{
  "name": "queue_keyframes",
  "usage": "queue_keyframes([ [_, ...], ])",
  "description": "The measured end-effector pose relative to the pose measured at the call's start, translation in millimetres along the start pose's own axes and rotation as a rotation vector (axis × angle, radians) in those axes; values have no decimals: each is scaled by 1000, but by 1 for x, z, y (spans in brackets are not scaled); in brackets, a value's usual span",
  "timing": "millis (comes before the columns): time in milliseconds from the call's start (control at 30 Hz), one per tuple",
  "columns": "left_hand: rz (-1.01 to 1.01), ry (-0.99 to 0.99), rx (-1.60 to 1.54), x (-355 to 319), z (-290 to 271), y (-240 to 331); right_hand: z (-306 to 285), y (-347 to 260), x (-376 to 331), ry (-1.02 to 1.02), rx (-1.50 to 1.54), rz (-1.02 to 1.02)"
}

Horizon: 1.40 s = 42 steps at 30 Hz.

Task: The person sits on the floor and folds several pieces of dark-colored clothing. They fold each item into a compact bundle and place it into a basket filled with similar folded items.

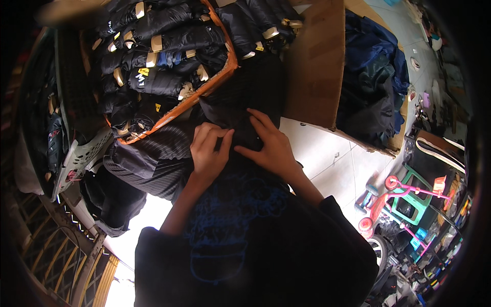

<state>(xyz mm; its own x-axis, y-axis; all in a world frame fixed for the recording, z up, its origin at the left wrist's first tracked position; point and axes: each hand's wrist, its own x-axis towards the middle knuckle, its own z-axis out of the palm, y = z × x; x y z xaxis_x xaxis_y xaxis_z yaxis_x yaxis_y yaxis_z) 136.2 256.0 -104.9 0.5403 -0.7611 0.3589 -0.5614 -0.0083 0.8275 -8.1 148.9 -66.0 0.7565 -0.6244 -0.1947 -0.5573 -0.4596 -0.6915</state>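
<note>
Pale floor tiles show in patches around the person, with a lattice gate at lower left. Small yellow labels sit among black bundles in an orange-rimmed basket; their print is too small to read, and one bundle bears white lettering. Blue line artwork marks the person's black shirt. Between the hands and the basket lies a dark, plain, softly creased cloth, its lower part merging with the black behind it. The left hand bends its fingers at the cloth's near edge, thumb close to forefinger; whether they pinch it I cannot tell. The right hand has its fingers spread and released, laid toward the cloth's right side. Both hands hide some of it. Pinstriped dark fabric spreads at left, near a perforated white crate. The basket rim and a cardboard box crowd the space ahead; navy fabric fills the box. Farther right stand a green stool and a red-and-pink ride-on toy.
</note>
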Motion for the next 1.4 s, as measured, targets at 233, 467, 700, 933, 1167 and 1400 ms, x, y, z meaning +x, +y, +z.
queue_keyframes([
  [233,-8,37,-60,-2,-3,6,-1,-12,-1,-20,-51,-3],
  [467,102,3,-3,-9,-4,-5,-2,-9,1,19,103,26],
  [700,9,0,-48,-16,-4,0,26,-6,-4,69,403,137],
  [933,-35,-137,-91,6,-20,-22,29,11,3,-124,663,261],
  [1167,-246,-227,-176,10,-31,-22,24,9,11,-155,960,419],
  [1400,-435,-165,-297,3,-15,-22,30,9,14,38,431,147],
])
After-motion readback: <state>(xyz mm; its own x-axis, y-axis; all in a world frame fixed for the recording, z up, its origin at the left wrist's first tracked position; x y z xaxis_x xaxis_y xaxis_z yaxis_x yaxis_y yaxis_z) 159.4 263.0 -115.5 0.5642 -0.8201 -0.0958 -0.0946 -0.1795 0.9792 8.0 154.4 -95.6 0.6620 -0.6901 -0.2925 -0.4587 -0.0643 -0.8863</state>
